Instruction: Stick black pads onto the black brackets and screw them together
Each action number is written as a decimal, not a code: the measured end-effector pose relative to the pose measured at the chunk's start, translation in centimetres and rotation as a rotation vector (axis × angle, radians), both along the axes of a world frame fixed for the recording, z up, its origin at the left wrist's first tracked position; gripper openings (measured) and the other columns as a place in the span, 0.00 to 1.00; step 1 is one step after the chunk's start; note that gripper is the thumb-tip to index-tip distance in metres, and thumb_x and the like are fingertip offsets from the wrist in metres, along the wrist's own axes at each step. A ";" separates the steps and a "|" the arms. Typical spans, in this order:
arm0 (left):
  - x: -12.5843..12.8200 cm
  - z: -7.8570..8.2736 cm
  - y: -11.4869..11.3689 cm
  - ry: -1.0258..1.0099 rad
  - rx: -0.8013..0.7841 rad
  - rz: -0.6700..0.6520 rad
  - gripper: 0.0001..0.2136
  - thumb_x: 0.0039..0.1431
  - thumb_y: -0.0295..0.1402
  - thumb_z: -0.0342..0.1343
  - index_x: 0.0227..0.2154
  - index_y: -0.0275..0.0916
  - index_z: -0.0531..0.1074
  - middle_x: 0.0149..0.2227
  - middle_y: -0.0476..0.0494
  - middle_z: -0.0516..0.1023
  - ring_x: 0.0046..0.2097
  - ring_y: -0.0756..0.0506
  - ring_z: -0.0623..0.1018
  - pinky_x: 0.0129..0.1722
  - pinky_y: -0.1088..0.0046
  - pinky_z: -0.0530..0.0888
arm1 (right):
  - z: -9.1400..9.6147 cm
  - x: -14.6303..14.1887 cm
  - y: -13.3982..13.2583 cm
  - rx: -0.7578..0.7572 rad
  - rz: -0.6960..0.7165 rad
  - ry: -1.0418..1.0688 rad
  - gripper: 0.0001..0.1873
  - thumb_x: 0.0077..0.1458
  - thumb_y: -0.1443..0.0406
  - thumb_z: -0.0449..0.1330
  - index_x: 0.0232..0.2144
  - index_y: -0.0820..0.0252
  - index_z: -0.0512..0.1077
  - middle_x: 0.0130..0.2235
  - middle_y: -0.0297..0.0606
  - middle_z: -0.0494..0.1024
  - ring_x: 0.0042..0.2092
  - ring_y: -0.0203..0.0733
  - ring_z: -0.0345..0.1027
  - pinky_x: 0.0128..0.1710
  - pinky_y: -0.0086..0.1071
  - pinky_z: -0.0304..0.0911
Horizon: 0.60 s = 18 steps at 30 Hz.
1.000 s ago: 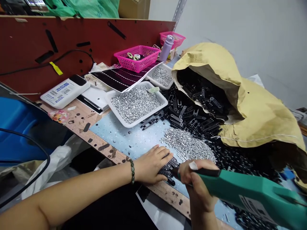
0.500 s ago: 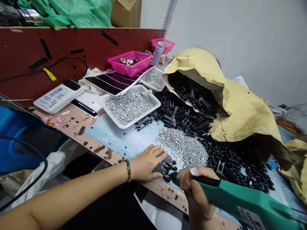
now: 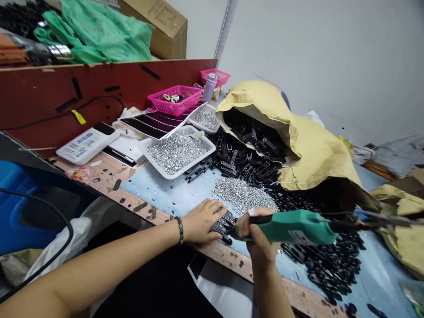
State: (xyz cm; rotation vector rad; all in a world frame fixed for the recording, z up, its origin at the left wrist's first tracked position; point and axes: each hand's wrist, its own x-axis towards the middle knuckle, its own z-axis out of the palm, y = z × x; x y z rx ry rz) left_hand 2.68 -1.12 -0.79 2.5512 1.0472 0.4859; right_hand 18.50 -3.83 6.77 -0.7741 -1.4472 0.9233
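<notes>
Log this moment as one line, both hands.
left hand: laid over black parts | right hand: holding green power tool, aimed toward those parts | silver hardware pile: just beyond them

Head-worn camera looks forward, down across the bench [image 3: 159, 187].

The front pink basket [image 3: 179, 108] is the landmark here, and it contains some small pale items [image 3: 167, 96]. A purple bottle [image 3: 210, 88] stands just to its right, and a second pink basket [image 3: 215, 77] is farther back. In front of the landmark extends a dark striped sheet [image 3: 155, 123]. To its left lies a white device [image 3: 84, 145]. Behind it rises a red board [image 3: 135, 86], and higher are a green bag [image 3: 106, 31] and a cardboard box [image 3: 168, 26].
</notes>
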 end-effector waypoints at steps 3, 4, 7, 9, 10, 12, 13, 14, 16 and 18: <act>0.2 0.3 0.0 0.054 -0.053 0.030 0.36 0.53 0.45 0.57 0.61 0.34 0.53 0.61 0.32 0.59 0.62 0.34 0.56 0.62 0.50 0.51 | 2.5 0.6 -1.5 0.107 -0.191 0.174 0.07 0.55 0.66 0.55 0.39 0.55 0.64 0.20 0.24 0.66 0.21 0.34 0.59 0.27 0.33 0.61; 0.3 0.5 0.1 0.066 -0.078 0.044 0.36 0.54 0.45 0.57 0.61 0.34 0.53 0.62 0.32 0.58 0.63 0.34 0.55 0.62 0.50 0.50 | 3.1 1.3 -2.4 0.145 -0.288 0.203 0.10 0.55 0.65 0.55 0.41 0.56 0.64 0.21 0.25 0.67 0.22 0.35 0.60 0.28 0.34 0.61; 0.3 1.6 0.0 0.098 -0.127 0.062 0.37 0.54 0.45 0.57 0.62 0.35 0.51 0.64 0.32 0.55 0.65 0.34 0.51 0.62 0.49 0.48 | 3.5 4.3 -5.3 0.155 -0.525 0.210 0.18 0.51 0.60 0.57 0.44 0.58 0.64 0.25 0.29 0.69 0.25 0.38 0.64 0.30 0.37 0.63; 0.1 2.8 -0.9 0.094 -0.120 0.070 0.39 0.54 0.47 0.56 0.63 0.36 0.48 0.66 0.31 0.49 0.66 0.32 0.47 0.62 0.47 0.47 | 2.6 6.5 -7.1 0.123 -0.683 0.180 0.20 0.48 0.58 0.57 0.43 0.59 0.64 0.28 0.32 0.70 0.25 0.39 0.66 0.27 0.36 0.64; -0.2 3.3 -1.8 0.061 -0.096 0.085 0.40 0.54 0.48 0.56 0.64 0.37 0.46 0.66 0.32 0.47 0.66 0.31 0.46 0.62 0.46 0.47 | 2.1 7.5 -8.0 0.113 -0.769 0.159 0.20 0.48 0.57 0.57 0.43 0.60 0.64 0.29 0.33 0.71 0.25 0.40 0.67 0.25 0.36 0.64; -1.0 4.1 -4.4 -0.086 -0.024 0.143 0.36 0.57 0.46 0.54 0.64 0.39 0.47 0.66 0.33 0.48 0.66 0.32 0.49 0.62 0.49 0.50 | 1.3 9.3 -10.0 0.104 -0.930 0.104 0.20 0.50 0.57 0.55 0.44 0.61 0.64 0.32 0.36 0.72 0.25 0.40 0.68 0.26 0.38 0.66; -1.4 4.0 -5.9 -0.178 -0.006 0.169 0.31 0.59 0.43 0.52 0.62 0.39 0.52 0.63 0.34 0.55 0.64 0.34 0.55 0.61 0.53 0.55 | 1.0 10.1 -11.0 0.091 -0.997 0.055 0.20 0.52 0.56 0.54 0.45 0.61 0.64 0.35 0.38 0.72 0.27 0.42 0.69 0.29 0.41 0.67; -1.8 3.7 -7.5 -0.249 -0.042 0.194 0.23 0.62 0.39 0.49 0.58 0.39 0.57 0.58 0.36 0.63 0.60 0.38 0.63 0.58 0.58 0.61 | 0.8 10.7 -12.1 0.079 -1.070 -0.017 0.21 0.53 0.57 0.54 0.47 0.61 0.64 0.38 0.39 0.72 0.31 0.44 0.70 0.33 0.44 0.68; -2.4 1.9 -10.4 -0.264 -0.290 0.262 0.12 0.62 0.35 0.48 0.46 0.40 0.68 0.43 0.42 0.74 0.45 0.43 0.75 0.46 0.66 0.70 | 0.7 11.7 -14.6 0.056 -1.220 -0.208 0.22 0.53 0.58 0.58 0.49 0.60 0.64 0.41 0.42 0.72 0.40 0.49 0.71 0.41 0.47 0.67; -2.2 -0.8 -12.2 -0.199 -0.608 0.381 0.08 0.58 0.34 0.54 0.39 0.40 0.70 0.37 0.45 0.75 0.39 0.44 0.76 0.41 0.68 0.70 | 0.3 11.8 -17.0 0.013 -1.251 -0.385 0.23 0.51 0.61 0.61 0.49 0.59 0.66 0.41 0.44 0.74 0.45 0.52 0.69 0.41 0.45 0.69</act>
